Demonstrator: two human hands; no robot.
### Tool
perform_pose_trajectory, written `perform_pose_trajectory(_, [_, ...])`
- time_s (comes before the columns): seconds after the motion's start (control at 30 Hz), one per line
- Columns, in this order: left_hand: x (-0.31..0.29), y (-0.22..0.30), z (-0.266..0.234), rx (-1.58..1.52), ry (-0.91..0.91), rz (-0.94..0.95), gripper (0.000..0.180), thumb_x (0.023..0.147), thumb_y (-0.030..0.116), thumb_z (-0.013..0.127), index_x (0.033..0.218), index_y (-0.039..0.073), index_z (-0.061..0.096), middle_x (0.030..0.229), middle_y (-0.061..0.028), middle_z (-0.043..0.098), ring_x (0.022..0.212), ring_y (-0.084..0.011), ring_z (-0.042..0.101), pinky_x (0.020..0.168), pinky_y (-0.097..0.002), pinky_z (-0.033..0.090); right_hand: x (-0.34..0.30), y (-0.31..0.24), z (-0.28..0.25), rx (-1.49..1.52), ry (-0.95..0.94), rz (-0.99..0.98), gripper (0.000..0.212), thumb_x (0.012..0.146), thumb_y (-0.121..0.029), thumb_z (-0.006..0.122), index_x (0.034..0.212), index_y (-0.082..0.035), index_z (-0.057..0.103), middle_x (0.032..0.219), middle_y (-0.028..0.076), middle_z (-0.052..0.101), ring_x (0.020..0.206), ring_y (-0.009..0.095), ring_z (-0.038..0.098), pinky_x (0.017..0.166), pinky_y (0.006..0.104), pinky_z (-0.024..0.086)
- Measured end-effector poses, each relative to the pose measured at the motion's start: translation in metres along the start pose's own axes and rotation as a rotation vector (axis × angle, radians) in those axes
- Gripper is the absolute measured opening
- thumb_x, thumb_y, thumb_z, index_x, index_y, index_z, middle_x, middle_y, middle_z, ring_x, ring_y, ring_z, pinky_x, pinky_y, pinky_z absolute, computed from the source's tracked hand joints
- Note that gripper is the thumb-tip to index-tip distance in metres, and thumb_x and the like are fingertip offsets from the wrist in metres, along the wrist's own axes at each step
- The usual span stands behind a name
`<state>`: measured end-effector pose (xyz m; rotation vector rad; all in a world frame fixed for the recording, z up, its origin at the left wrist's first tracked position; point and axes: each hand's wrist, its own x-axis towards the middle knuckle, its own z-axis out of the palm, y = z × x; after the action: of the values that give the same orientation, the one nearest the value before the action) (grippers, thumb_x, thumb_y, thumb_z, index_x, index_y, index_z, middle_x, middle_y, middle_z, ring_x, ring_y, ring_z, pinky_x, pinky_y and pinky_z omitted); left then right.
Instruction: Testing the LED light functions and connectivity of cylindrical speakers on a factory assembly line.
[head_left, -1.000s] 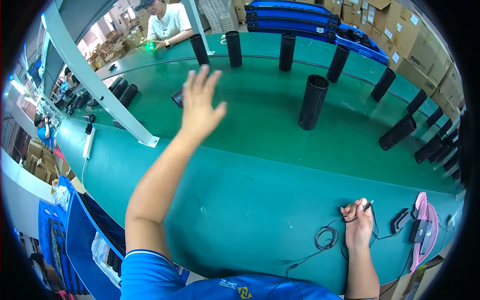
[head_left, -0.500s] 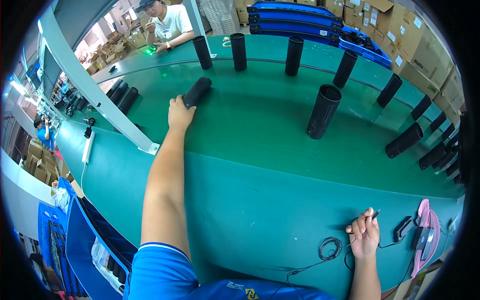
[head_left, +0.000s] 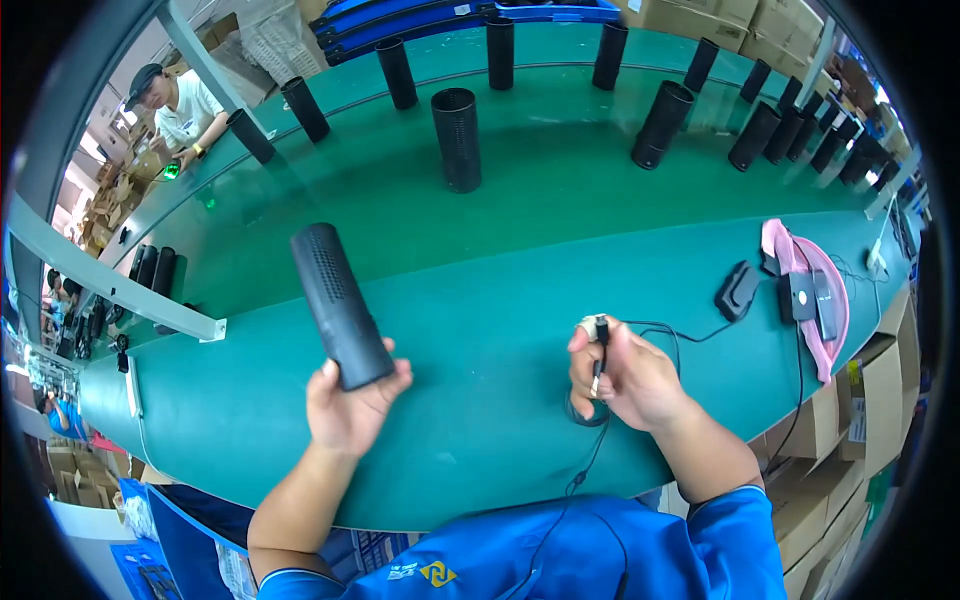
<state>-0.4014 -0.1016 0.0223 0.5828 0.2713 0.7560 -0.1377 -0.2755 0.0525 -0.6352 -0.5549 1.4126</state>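
Observation:
In my left hand [head_left: 350, 405] a black perforated cylinder [head_left: 338, 300] is gripped by its lower end. It is tilted, with its top leaning away to the left. My right hand [head_left: 635, 375], to the right across the green worktop [head_left: 480, 420], pinches a black cable plug [head_left: 602, 335] that points up. A second metal-tipped cable end [head_left: 595, 385] shows beside the plug. The thin black cable [head_left: 690, 335] runs from this hand toward a black adapter-like block [head_left: 738, 290], and another stretch hangs down across my blue shirt.
Several similar black cylinders stand along the far belt, the nearest cylinder [head_left: 457, 140] upright ahead. At right lie a pink band [head_left: 838, 330] and a small black box [head_left: 797, 297]. A white post [head_left: 120, 285] rises at left. A person [head_left: 180, 115] sits across the bench.
My left hand has lifted the cylinder off the belt and brought it closer to me. My right hand has moved inward with the cable plug. The head view has turned rightward.

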Motion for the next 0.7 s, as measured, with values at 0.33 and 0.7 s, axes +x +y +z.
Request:
perform_pose_trajectory(0.33, [-0.007,-0.067,0.051,-0.179,-0.151,-0.178,0.068,0.082,0.036,0.058,0.139,0.012,0.03,0.12,-0.0189,0.053,0.105,-0.0356,0.057,0.092,-0.0478,0.046,-0.015,0.013,0.024,-0.358,0.05,0.046,0.025,0.097,-0.024,0.045,0.097,-0.002,0.057,0.07,0.003,0.049,0.059,0.008,0.043,0.053,0.0223,0.037])
perform_pose_trajectory(0.7, [-0.009,-0.076,0.038,0.05,-0.177,-0.092,0.059,0.079,0.023,0.064,0.13,0.005,0.039,0.126,-0.0183,0.047,0.111,-0.0329,0.053,0.096,-0.0454,0.042,-0.012,0.023,0.033,-0.925,-0.006,0.166,0.024,0.095,-0.021,0.046,0.083,-0.007,0.061,0.065,-0.002,0.05,0.055,0.005,0.041,0.05,0.0202,0.034])
